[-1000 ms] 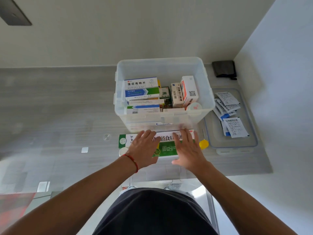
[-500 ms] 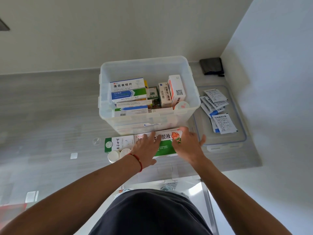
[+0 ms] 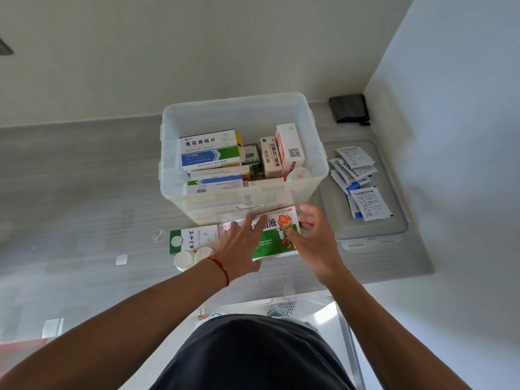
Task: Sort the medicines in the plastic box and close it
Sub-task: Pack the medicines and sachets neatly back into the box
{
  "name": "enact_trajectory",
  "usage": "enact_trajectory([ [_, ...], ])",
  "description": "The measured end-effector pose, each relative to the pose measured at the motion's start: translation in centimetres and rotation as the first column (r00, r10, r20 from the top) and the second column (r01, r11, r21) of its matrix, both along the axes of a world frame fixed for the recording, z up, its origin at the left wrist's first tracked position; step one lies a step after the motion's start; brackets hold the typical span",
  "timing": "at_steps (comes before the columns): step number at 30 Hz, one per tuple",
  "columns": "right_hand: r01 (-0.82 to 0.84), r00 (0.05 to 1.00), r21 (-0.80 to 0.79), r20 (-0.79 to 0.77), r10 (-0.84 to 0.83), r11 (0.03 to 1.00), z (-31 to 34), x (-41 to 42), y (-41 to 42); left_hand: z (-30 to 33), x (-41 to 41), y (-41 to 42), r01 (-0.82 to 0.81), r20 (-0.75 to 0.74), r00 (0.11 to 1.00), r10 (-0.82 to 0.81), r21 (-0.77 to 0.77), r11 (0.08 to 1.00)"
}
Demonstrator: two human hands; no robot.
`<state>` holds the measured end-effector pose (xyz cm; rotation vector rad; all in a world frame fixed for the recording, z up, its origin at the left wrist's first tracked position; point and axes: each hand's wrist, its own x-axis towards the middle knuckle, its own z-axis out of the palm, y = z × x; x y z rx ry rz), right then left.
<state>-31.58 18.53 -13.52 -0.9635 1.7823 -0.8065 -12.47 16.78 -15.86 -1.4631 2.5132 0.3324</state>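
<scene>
A clear plastic box stands open on the grey counter, holding several medicine cartons. In front of it lies a flat green-and-white carton with a cartoon figure. My left hand rests flat on its left half, fingers spread. My right hand grips its right end, thumb on top and fingers at the edge. A second green-and-white carton lies to the left. Two white round bottles stand beside my left wrist. The box's lid lies upturned to the right, with several white sachets on it.
A dark folded pouch sits in the far right corner against the wall. White walls close the counter at the back and right. The counter's front edge runs just below my hands. A small white square lies on the counter at left.
The cartoon carton has slid right, uncovering the second carton and the two bottles. My right hand has moved from lying flat on it to gripping its right end.
</scene>
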Motion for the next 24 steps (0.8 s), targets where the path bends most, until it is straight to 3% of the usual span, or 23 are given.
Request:
enact_trajectory([
  [5,-0.003,1.000,0.022,-0.016,0.003,1.000,0.4,-0.1,0.4,0.2,1.1,0.3,-0.017,-0.089,0.996,0.016,-0.006,1.000],
  [8,-0.037,0.993,0.089,0.113,0.026,0.995,1.5,-0.8,0.8,0.6,1.6,0.8,-0.033,-0.153,0.988,0.033,0.003,0.999],
  [12,-0.083,0.980,0.054,0.185,0.072,0.995,5.0,-3.2,1.5,2.0,0.7,2.0,-0.035,-0.229,0.973,0.012,-0.094,0.995],
  [18,-0.265,0.939,-0.160,0.181,0.292,0.951,13.5,-7.8,1.2,9.1,-1.7,3.3,-0.053,-0.525,0.851,-0.016,-0.116,0.992],
  [21,-0.213,0.945,-0.294,0.179,0.273,0.932,16.9,-8.5,0.0,14.3,-1.5,1.6,-0.061,-0.604,0.796,-0.041,-0.148,0.987],
  [24,-0.127,0.953,-0.434,0.196,0.231,0.892,18.1,-8.0,-2.5,18.7,0.4,-3.3,-0.067,-0.596,0.800,-0.065,-0.197,0.978],
])
